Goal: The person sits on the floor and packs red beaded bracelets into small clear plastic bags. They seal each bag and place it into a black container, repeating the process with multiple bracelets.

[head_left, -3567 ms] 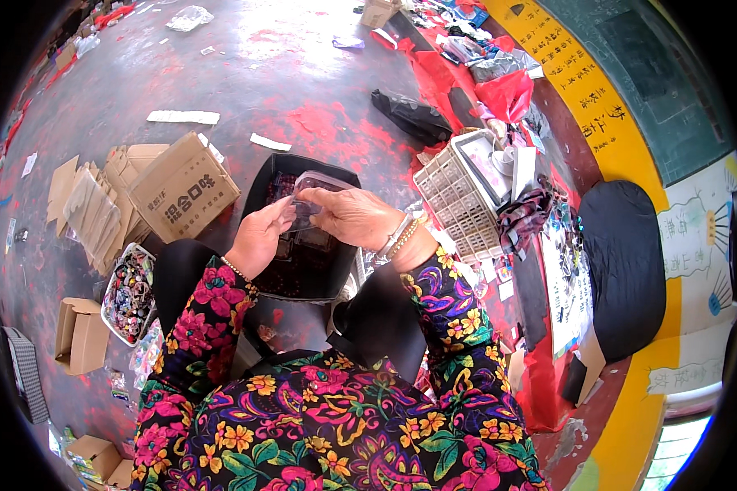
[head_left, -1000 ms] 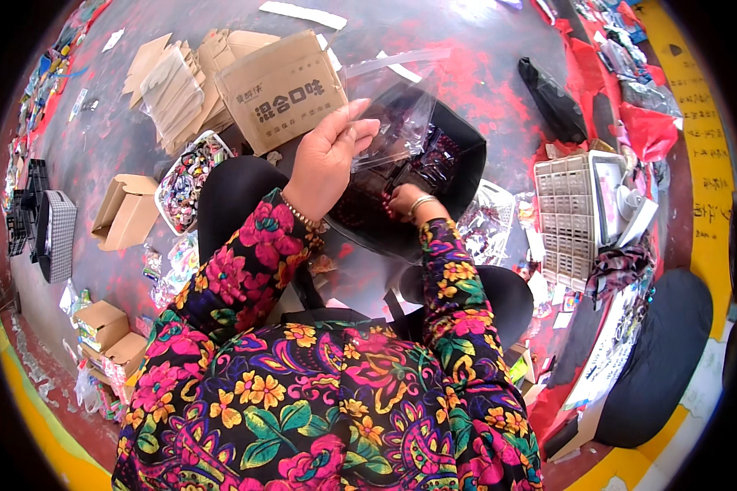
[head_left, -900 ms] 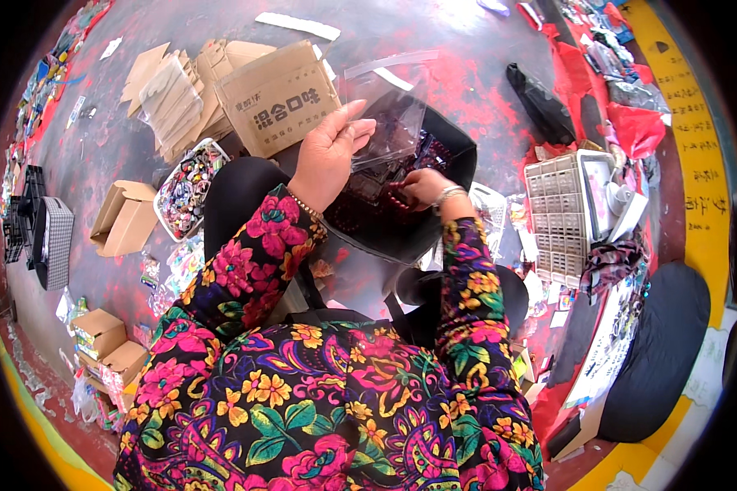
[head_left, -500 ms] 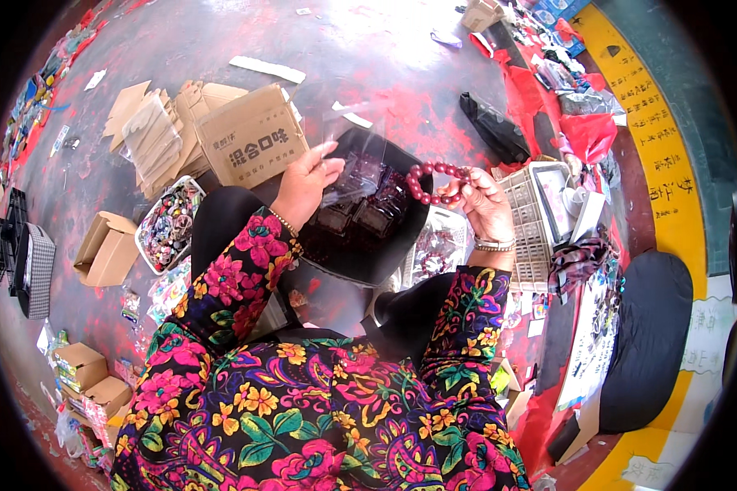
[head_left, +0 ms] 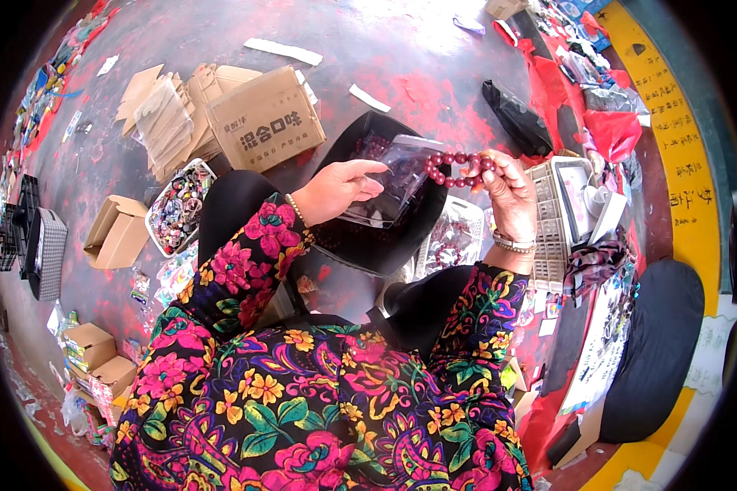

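A dark red bead bracelet [head_left: 436, 175] hangs from my right hand [head_left: 512, 190], whose thumb and fingers pinch its right side. My left hand [head_left: 338, 193] is closed on the edge of a clear plastic bag [head_left: 403, 166], partly blurred. The bracelet's left end meets the bag's right end; whether any beads are inside I cannot tell. Beneath both hands stands a black tub [head_left: 360, 255]. Dark packed items lie in it, largely hidden by the bag and my left hand.
Left of the tub are a printed cardboard box [head_left: 266, 123], flattened cardboard [head_left: 162, 123] and a white basket of small colourful items [head_left: 176, 209]. To its right stand a white basket with bagged beads [head_left: 450, 237] and a cream crate [head_left: 551, 217]. A black bag [head_left: 516, 119] lies farther off.
The clear bag has tilted over to the right and come against the bracelet. My left hand has moved right and lower, and my right hand slightly right with the bracelet.
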Tool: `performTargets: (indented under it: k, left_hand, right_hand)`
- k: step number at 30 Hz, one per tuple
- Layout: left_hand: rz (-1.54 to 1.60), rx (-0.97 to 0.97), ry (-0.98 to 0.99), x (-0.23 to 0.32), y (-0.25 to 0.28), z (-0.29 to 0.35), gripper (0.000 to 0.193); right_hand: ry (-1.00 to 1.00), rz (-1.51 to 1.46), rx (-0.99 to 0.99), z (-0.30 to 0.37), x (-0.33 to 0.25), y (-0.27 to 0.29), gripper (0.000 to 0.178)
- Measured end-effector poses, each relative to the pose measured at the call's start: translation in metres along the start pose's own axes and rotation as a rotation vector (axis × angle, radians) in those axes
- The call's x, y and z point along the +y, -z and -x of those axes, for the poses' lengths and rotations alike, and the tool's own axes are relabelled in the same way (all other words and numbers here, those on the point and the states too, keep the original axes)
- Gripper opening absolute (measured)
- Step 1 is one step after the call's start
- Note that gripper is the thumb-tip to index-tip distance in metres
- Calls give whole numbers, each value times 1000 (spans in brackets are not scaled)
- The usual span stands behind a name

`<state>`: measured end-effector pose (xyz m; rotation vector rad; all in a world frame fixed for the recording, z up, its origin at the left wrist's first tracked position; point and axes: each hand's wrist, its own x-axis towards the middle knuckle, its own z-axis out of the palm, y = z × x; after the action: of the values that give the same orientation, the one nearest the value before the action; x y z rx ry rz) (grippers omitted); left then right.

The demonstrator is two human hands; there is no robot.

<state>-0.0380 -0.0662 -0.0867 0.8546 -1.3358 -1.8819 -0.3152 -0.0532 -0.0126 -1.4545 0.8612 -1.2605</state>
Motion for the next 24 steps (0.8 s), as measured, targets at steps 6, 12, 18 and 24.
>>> performTargets:
  k: [6, 12, 18, 24]
  left_hand:
    - [-121, -83, -76, 9, -4, 5, 30]
    - [-194, -148, -4, 14, -2, 4, 29]
    - [-335, -192, -160, 19, -5, 8, 28]
    - [-558, -255, -258, 22, -2, 8, 29]
  right_hand:
    - [80, -78, 79, 3, -8, 3, 26]
    - [77, -11, 42, 5, -9, 4, 26]
    - [52, 29, -16, 5, -9, 5, 25]
    - [7, 15, -65, 7, -8, 7, 25]
